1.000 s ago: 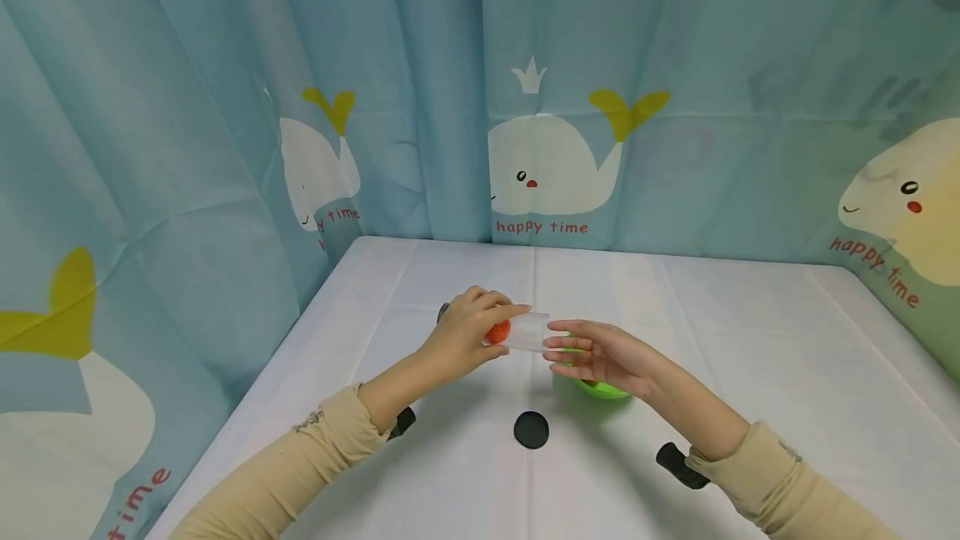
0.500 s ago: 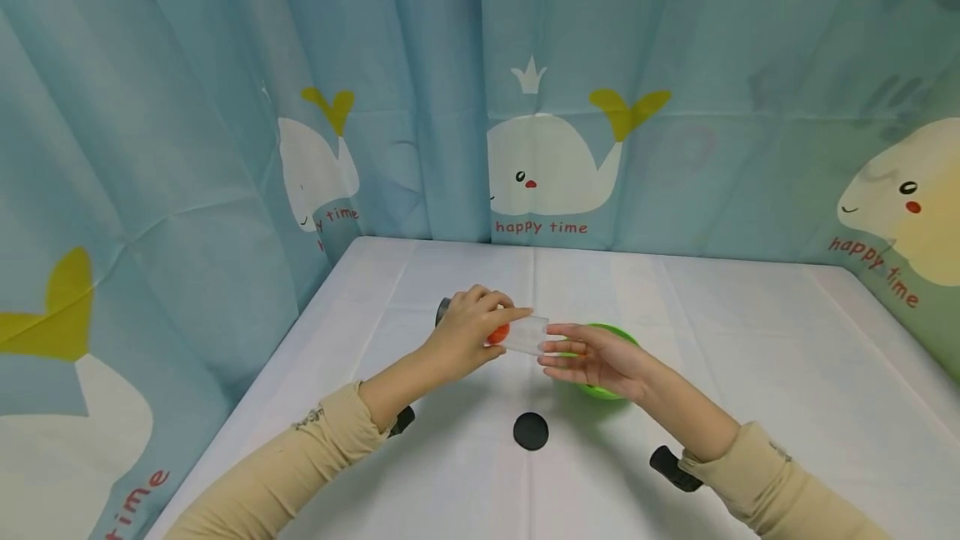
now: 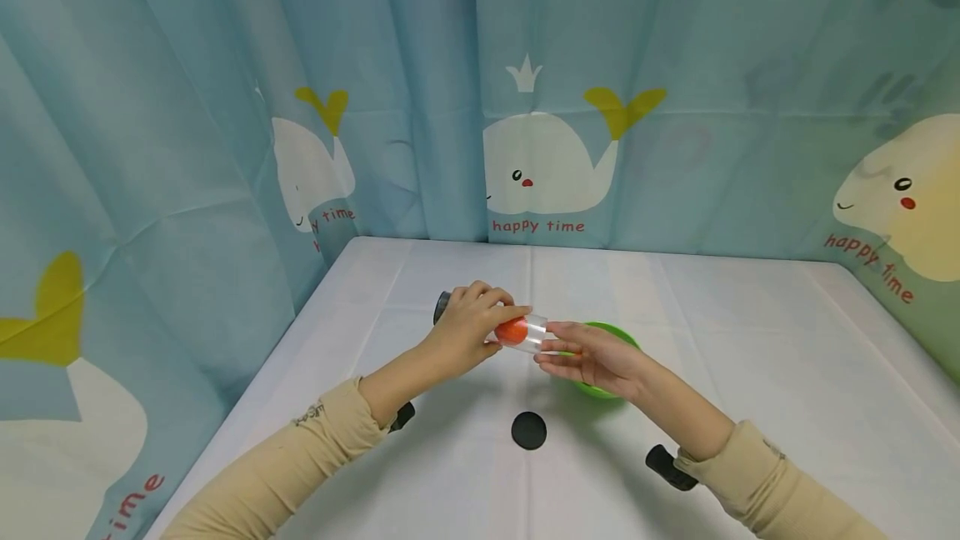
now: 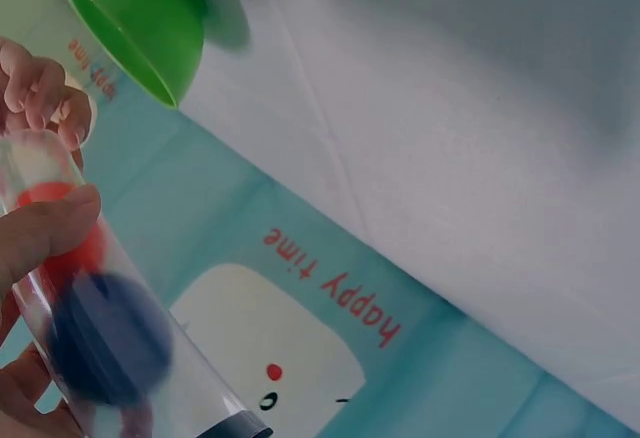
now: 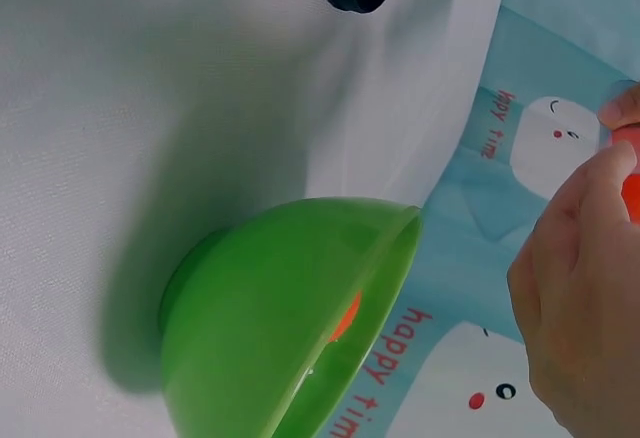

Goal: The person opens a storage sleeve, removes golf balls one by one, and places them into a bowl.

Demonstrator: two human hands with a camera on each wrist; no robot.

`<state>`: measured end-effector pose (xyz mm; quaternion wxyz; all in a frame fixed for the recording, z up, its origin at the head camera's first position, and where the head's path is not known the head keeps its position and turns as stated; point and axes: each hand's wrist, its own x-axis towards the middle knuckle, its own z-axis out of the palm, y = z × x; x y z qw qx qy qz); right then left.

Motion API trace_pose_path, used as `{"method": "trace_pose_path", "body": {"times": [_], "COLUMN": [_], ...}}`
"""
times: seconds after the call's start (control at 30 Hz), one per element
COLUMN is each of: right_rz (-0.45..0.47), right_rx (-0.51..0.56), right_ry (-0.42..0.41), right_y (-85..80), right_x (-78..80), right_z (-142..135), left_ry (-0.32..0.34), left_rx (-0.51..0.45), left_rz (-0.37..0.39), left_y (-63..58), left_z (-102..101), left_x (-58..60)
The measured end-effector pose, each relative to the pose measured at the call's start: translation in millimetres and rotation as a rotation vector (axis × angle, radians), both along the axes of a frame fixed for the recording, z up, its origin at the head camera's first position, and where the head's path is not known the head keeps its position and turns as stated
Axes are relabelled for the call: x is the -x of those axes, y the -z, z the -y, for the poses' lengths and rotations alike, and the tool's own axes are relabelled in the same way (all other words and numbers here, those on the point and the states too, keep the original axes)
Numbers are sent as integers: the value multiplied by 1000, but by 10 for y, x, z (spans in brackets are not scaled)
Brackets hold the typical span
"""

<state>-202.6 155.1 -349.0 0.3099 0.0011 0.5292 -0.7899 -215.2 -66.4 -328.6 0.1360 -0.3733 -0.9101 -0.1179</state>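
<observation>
The left hand (image 3: pixel 467 333) grips a clear tube (image 3: pixel 537 332) containing balls (image 4: pixel 110 343), the right hand (image 3: pixel 606 358), fingers extended, at its end.

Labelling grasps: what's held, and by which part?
Left hand grips the clear plastic cylindrical tube around its side; right hand, at one end, shows no clear grip.

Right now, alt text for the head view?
The left hand grips a clear tube with an orange ball inside; the right hand is at the tube's end. A green bowl, partly hidden by the right hand, and a black lid are on a white table before a blue whale-print curtain.
</observation>
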Motion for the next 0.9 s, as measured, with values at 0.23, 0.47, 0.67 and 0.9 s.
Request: {"method": "trace_pose_path", "body": {"times": [0.23,0.47,0.67,0.9], "right_rz": [-17,12,12,-2], "right_rx": [9,-2,10,-8], "right_ry": [1,24,11,6], "right_y": [-13,-38,-62,-79], "right_x": [-2,-13,-7,6], "right_z": [20,28,30,32], "left_ry": [-3,-6,-6,-6], "left_rx": [-14,-42,-53,-82], "left_rz": [10,28,37,40], "left_y": [-9,27,36,39], "left_z": [26,65,92,118], "left_x": [0,-4,-3,-2]}}
